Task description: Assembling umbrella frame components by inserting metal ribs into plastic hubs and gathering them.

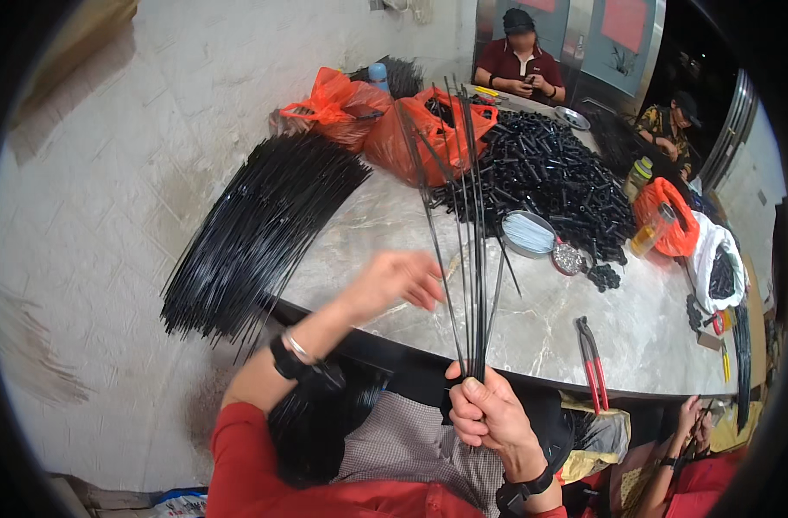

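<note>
The right hand (491, 414) squeezed a bunch of thin black plastic rods (472, 242). Above it, the open left hand (398, 278) should pick gently.

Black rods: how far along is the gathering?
Done: the right hand grips a small bunch of thin black rods upright at their lower ends. In hand: the left hand is open beside the bunch, blurred, holding nothing visible. Left: a large fan of loose rods lies on the marble table, far more than the bunch.
</note>
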The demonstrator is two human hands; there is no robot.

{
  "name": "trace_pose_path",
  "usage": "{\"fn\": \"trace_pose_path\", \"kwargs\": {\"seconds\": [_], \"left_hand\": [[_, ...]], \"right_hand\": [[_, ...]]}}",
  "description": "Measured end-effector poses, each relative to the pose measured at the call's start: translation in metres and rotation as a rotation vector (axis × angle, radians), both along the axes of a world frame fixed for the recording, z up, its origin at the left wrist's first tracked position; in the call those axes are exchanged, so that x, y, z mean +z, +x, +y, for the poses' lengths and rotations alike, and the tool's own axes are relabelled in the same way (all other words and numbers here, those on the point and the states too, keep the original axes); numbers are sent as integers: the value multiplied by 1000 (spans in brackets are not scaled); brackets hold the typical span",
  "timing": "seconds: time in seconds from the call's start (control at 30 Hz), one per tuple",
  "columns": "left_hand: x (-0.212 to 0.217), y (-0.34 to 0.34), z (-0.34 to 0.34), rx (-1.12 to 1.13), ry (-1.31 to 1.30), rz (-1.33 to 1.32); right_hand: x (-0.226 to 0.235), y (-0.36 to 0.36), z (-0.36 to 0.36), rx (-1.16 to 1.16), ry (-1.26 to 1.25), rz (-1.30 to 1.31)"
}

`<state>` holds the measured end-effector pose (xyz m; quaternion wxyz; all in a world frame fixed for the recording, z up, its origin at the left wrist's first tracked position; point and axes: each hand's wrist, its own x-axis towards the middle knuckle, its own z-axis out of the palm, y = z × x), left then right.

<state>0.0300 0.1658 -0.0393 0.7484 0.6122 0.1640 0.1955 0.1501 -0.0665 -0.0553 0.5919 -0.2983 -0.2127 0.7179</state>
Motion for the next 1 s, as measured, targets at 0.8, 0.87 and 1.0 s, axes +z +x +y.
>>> {"fn": "trace_pose_path", "kwargs": {"seconds": [0.8, 0.87, 1.0], "left_hand": [[-4, 40, -177, 273, 259, -286], [-3, 35, -176, 247, 268, -257], [0, 29, -173, 197, 287, -202]], "right_hand": [[-6, -32, -110, -495, 130, -221], [-6, -31, -116, -429, 116, -274], [-11, -30, -118, -433, 111, -337]]}}
